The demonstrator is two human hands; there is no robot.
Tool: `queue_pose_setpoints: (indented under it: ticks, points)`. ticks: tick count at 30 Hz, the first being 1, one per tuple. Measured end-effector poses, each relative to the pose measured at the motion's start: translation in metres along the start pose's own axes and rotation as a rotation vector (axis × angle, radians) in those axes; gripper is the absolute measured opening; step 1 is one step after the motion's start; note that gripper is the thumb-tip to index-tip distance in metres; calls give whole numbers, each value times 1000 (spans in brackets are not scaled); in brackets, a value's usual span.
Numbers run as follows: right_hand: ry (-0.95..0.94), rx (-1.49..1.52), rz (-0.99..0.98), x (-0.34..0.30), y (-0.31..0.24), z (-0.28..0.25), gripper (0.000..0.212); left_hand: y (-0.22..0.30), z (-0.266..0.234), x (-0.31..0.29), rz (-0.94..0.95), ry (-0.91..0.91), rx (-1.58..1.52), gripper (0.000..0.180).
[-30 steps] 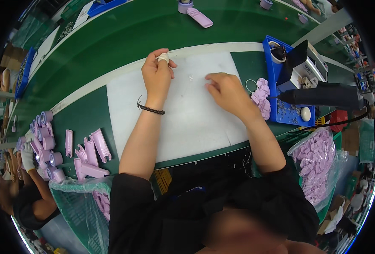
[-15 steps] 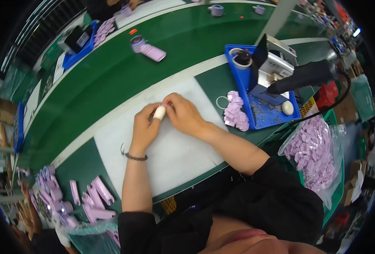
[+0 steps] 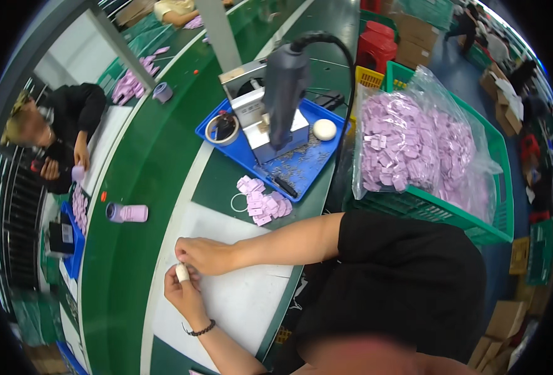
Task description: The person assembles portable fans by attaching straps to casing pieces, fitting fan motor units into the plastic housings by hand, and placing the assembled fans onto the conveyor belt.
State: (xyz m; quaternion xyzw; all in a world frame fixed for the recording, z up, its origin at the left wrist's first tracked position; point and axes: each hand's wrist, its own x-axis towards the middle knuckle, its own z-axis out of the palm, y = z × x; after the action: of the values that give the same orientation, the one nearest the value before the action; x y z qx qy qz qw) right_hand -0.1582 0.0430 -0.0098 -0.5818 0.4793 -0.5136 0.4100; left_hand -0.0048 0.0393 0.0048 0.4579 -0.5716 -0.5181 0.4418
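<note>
Two bare hands of mine meet over the pale, flat white sheet (image 3: 245, 300). My left hand (image 3: 187, 294) is curled beneath, a soft-looking white wrap (image 3: 182, 272) around what looks like its thumb; my right hand (image 3: 207, 255) has its fingertips drawn together at the wrap's upper end. Whether I pinch the wrap, something tiny or nothing, I cannot tell, nor whether the left fingers hold anything.

An uneven tug there could bunch the wrap or slide it off. The black beaded bracelet (image 3: 202, 329) on my left wrist has a loose strand that might snag.

My right forearm lies near the heap of small lilac plastic pieces (image 3: 267, 206); a careless swing outward could scatter them. Beyond, small dark metal screws (image 3: 292, 167) lie loose in the shallow blue plastic tray (image 3: 239, 155), under a black handheld power tool (image 3: 282, 87). Should its black cable (image 3: 349, 62) catch, the tool could jolt and spill them.

Farther off, a lilac plastic device (image 3: 129, 213) rests on the green surface (image 3: 145, 156), out of harm from my hands.
</note>
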Motion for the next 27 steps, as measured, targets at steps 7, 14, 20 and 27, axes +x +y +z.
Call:
queue_pose_setpoints:
  ticks: [7,14,20,27]
  points:
    - [-33,93,1,6,10,7,10,-3,-10,2,-78,23,56,19]
    - [-17,78,-53,5,7,2,27,2,-7,2,-38,-3,77,19]
    - [-43,-162,-122,4,-6,-6,17,1,-4,-1,-28,23,77,20]
    - [64,-328,-182,3,2,1,11,3,-3,-1,-115,75,135,18]
